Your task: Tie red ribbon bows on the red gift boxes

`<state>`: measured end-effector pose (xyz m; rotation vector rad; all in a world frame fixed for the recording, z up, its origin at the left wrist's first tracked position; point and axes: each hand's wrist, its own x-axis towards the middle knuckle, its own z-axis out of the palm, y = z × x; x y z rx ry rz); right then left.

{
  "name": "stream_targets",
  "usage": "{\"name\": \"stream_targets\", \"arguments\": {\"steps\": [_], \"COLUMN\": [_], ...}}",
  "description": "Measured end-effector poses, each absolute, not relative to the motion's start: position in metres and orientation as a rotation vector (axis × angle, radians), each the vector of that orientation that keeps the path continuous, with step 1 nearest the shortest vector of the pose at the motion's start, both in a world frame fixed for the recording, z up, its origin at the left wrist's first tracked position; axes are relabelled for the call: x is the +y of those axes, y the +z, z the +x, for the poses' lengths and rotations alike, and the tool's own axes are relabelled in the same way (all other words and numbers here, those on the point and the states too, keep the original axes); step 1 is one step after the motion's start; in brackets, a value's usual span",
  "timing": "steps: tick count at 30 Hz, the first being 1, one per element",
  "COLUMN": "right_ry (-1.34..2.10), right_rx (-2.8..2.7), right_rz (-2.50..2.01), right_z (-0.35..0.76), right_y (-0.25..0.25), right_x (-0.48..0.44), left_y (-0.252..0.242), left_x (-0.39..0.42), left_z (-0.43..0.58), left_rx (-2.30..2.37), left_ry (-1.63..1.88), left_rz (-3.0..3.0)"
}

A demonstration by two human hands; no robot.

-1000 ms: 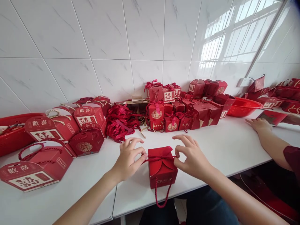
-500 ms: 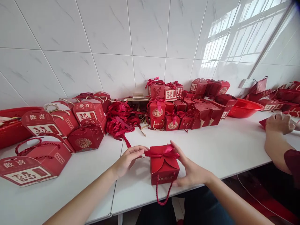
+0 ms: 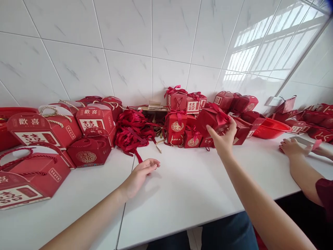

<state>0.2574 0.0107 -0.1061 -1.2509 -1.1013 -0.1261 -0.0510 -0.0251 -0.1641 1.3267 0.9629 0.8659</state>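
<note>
My right hand (image 3: 225,136) grips a small red gift box (image 3: 211,119) with a ribbon bow on top. It is held up in front of the stacked boxes at the back, partly covering them. Whether it touches the boxes behind cannot be told. My left hand (image 3: 142,176) hovers over the white table with nothing in it, its fingers loosely stretched and slightly curved. Just beyond that hand lies a heap of dark red ribbons (image 3: 134,130), one strip trailing towards me.
Red handled boxes (image 3: 90,151) crowd the left side. Ribbon-tied boxes (image 3: 177,122) stand stacked against the tiled wall. A red plastic basin (image 3: 273,127) sits at the back right. At the right, a co-worker's hands (image 3: 293,147) are over the table (image 3: 177,198).
My right hand has lifted the red gift box off the table's front and carried it back and right to the stack. My left hand stays near its place, now apart from the box.
</note>
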Motion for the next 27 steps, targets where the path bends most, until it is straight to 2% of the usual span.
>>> {"name": "stream_targets", "arguments": {"steps": [3, 8, 10, 14, 18, 22, 27], "right_ry": [-0.151, 0.189, 0.203, 0.075, 0.011, 0.176, 0.423], "right_rx": [-0.993, -1.237, -1.278, -1.219, -1.257, -1.631, -2.03], "right_rz": [-1.371, -1.568, -1.548, -1.485, -1.272, -1.153, -0.961], "right_z": [0.25, 0.242, 0.243, 0.242, 0.222, 0.192, 0.163], "right_y": [-0.101, -0.117, -0.123, -0.143, -0.182, -0.208, -0.2], "right_x": [0.048, 0.087, 0.089, 0.067, 0.028, -0.007, -0.042], "left_y": [-0.162, -0.161, -0.164, -0.178, -0.191, -0.193, -0.186], "left_x": [-0.028, -0.029, -0.027, -0.02, -0.01, -0.002, -0.018], "left_z": [-0.054, -0.058, -0.059, -0.062, -0.068, -0.074, -0.065], "left_rx": [0.977, 1.063, 1.184, 1.467, 1.575, 1.544, 1.207], "left_ry": [0.849, 0.806, 0.813, 0.936, 0.982, 0.928, 0.77], "left_rz": [1.374, 1.487, 1.66, 1.994, 2.076, 2.086, 2.08]}}
